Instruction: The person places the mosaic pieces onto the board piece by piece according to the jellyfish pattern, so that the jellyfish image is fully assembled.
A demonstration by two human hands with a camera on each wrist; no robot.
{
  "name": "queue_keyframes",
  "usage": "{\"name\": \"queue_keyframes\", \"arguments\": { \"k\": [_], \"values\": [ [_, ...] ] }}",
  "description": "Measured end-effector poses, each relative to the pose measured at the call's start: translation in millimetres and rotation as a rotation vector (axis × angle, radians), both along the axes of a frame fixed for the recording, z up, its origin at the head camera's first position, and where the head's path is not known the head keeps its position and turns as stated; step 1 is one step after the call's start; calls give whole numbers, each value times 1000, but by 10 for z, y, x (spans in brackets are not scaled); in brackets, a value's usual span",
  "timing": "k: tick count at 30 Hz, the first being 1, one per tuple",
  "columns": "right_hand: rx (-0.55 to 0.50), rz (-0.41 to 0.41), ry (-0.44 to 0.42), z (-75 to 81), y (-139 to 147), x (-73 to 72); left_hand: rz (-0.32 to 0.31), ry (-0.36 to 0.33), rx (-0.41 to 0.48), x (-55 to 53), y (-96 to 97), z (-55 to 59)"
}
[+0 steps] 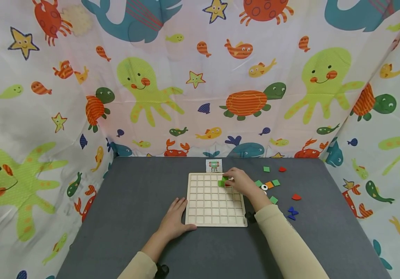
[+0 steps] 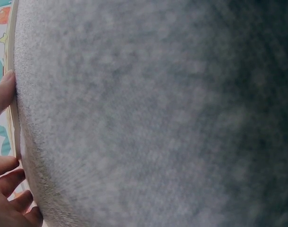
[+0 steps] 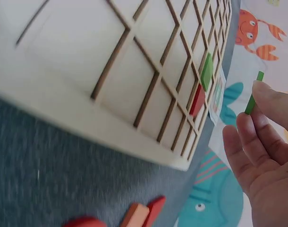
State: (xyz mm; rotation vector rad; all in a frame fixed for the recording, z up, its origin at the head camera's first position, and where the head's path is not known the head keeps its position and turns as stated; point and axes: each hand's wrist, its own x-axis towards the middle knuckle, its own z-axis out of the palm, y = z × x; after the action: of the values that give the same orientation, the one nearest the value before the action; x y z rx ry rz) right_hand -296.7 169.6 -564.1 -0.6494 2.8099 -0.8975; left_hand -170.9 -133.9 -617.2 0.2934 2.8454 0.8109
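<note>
A thin green tile (image 3: 250, 105) hung edge-on above the pale grid board (image 1: 215, 211)! The right-wrist view caught a red piece (image 3: 197, 100) seated there, mostly hidden from the head camera. The right hand (image 1: 241, 182) pinched that tile; the left hand (image 1: 173, 219), spread, touched the board's near-left corner on the desk (image 1: 133, 193).
</note>
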Motion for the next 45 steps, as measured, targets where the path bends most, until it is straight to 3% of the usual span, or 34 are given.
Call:
{"name": "queue_keyframes", "arguments": {
  "k": [20, 38, 45],
  "values": [
    [17, 98, -23, -217, -343, -155, -6, -8, -24, 0, -6, -39],
    [165, 48, 13, -264, -462, -176, -8, 27, 3, -1, -8, -9],
    [169, -3, -38, -231, -457, -175, -12, 15, 0, 3, -6, 4]
  ]
}}
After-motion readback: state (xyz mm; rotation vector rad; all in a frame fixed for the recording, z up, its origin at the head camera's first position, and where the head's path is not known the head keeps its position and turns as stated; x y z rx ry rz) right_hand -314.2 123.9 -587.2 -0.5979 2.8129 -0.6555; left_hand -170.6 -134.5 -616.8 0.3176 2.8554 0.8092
